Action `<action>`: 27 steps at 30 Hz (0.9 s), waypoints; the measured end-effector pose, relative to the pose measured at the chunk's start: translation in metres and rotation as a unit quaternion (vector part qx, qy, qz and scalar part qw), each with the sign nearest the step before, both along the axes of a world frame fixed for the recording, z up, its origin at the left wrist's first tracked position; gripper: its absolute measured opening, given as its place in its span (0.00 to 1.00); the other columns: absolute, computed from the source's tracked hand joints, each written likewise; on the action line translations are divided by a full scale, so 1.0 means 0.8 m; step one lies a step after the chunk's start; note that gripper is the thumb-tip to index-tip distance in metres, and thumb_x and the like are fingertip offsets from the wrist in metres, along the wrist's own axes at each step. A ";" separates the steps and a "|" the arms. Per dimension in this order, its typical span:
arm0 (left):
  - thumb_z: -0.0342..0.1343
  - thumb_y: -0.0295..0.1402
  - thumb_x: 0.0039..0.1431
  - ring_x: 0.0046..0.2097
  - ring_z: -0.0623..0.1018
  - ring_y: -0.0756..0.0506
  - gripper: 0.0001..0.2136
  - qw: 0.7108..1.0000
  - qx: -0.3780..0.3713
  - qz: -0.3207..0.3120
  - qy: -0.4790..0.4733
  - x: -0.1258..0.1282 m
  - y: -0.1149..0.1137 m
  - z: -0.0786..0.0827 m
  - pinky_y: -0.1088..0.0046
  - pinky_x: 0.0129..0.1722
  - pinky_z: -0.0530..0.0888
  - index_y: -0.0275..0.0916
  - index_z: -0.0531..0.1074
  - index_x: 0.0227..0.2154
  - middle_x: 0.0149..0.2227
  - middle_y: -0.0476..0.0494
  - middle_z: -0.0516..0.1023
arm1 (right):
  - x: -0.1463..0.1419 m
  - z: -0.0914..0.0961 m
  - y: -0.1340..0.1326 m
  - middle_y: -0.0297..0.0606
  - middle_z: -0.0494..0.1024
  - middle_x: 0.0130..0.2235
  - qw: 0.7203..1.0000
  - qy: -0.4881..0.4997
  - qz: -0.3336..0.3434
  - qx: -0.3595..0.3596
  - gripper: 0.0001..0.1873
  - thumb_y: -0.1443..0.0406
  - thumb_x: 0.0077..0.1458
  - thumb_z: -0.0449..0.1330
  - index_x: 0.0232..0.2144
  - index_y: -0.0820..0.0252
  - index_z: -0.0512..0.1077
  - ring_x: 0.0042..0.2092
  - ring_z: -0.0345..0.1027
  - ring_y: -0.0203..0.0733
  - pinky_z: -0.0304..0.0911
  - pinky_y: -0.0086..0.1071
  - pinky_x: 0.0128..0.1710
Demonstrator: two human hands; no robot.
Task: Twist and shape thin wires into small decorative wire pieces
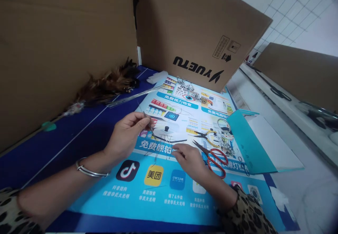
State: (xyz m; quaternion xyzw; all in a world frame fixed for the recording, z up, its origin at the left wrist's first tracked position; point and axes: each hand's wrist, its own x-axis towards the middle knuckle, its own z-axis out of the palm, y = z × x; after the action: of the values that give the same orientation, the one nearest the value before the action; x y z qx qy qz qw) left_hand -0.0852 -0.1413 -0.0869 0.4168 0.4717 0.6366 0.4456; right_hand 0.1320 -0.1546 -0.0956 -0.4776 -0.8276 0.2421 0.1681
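My left hand (128,132) pinches a thin dark wire (150,128) between thumb and fingers, just above a blue printed mat (158,188). A silver bangle (88,169) circles that wrist. My right hand (188,158) rests low on the mat with its fingertips pressed together at the other end of thin wire strands (165,143). Red-handled scissors (215,156) lie right beside my right hand. Yellow-handled pliers (208,135) lie a little further back. A heap of small metal pieces (188,91) sits at the mat's far end.
Tall cardboard sheets (63,40) wall off the left and back, one printed YUETU (198,70). A brown feather duster (108,84) lies on the blue table at the left. A teal open folder (253,142) lies to the right, near a white ledge.
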 end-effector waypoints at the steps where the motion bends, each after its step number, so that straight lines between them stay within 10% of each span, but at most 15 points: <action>1: 0.55 0.35 0.53 0.30 0.71 0.51 0.06 1.000 -0.005 0.004 0.001 -0.002 0.003 -0.003 0.75 0.31 0.68 0.38 0.67 0.30 0.29 0.49 0.73 | 0.002 0.001 0.003 0.38 0.77 0.42 1.000 -0.009 -0.007 0.004 0.13 0.61 0.58 0.53 0.43 0.57 0.71 0.42 0.70 0.40 0.61 0.29 0.40; 18: 0.57 0.36 0.54 0.27 0.68 0.53 0.09 0.990 -0.102 -0.094 0.031 -0.020 0.022 -0.027 0.78 0.27 0.64 0.35 0.69 0.33 0.26 0.51 0.72 | 0.008 0.026 0.030 0.33 0.76 0.34 0.998 -0.056 -0.008 0.020 0.10 0.63 0.58 0.52 0.33 0.58 0.73 0.35 0.67 0.34 0.55 0.25 0.33; 27: 0.57 0.38 0.54 0.25 0.68 0.54 0.13 0.990 -0.093 -0.095 0.051 -0.032 0.031 -0.041 0.79 0.25 0.64 0.32 0.68 0.36 0.27 0.49 0.72 | 0.045 0.054 0.007 0.32 0.74 0.25 0.954 -0.229 0.170 -0.088 0.09 0.60 0.52 0.58 0.25 0.59 0.72 0.26 0.62 0.34 0.46 0.27 0.25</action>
State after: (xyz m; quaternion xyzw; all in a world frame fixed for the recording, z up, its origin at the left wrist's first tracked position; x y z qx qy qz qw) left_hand -0.1112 -0.1165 -0.1200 0.4485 0.5092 0.5231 0.5157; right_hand 0.1683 -0.1488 -0.0521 -0.3856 -0.8884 0.2225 -0.1123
